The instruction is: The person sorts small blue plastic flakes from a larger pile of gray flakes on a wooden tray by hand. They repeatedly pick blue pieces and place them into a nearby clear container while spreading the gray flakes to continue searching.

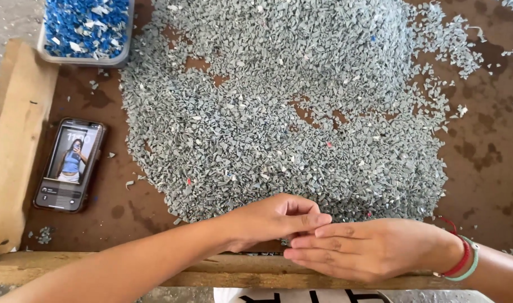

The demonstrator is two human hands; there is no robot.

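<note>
The left hand (270, 220) and right hand (363, 247) meet at the near edge of the brown stained surface (486, 151), fingertips pinched narrow together; whether a chip sits between them I cannot tell. Just beyond lies the wide heap of grey-blue plastic chips (284, 112), its near edge within finger reach. A raised wooden rim (12, 140) bounds the left and near sides. Bare room lies left, beside a black smartphone (69, 164), below a grey tray of blue chips (87, 28).

Matt grey plastic flakes (279, 106) heaped on a stained, dull brown board (486, 151). Rough bare wooden rim (15, 140) at the side, glossy glass-fronted phone (69, 165) beside it.
</note>
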